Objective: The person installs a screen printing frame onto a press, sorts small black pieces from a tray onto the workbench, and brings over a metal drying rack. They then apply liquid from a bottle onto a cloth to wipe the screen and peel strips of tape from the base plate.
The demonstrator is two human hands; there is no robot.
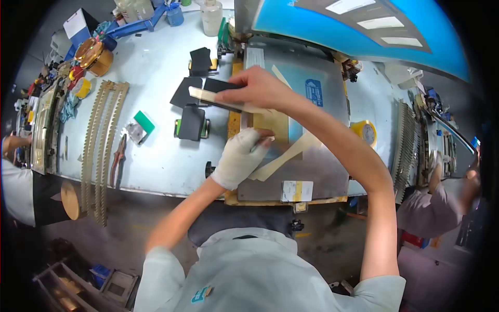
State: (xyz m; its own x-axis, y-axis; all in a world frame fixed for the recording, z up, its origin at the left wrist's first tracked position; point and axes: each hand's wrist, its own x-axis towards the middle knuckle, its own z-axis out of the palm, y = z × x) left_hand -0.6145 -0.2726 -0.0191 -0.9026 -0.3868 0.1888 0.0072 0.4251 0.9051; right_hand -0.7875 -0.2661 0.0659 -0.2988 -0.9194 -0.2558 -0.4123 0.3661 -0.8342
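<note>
My left hand (240, 156), in a white glove with bare fingertips, is closed over the grey work plate (327, 177); what its fingers hold, if anything, is too small to name. My bare right hand (260, 91) reaches across above it, pinching a black card (221, 86) at its edge. A cream strip (202, 94) lies along the card beneath the fingers. Below the hands, a tan rectangle (275, 127) and a pale curved strip (283, 160) rest on the plate. Left of the plate are loose black cards (186, 92) and a black card stack (192, 123).
A blue-framed screen (332, 26) is raised behind the plate. Yellow tape (364, 133) stands at its right. Toothed racks (101, 151), pliers (119, 158) and a green-edged scraper (143, 122) lie left. Other people are at both sides, a co-worker's sleeve (431, 205) at right.
</note>
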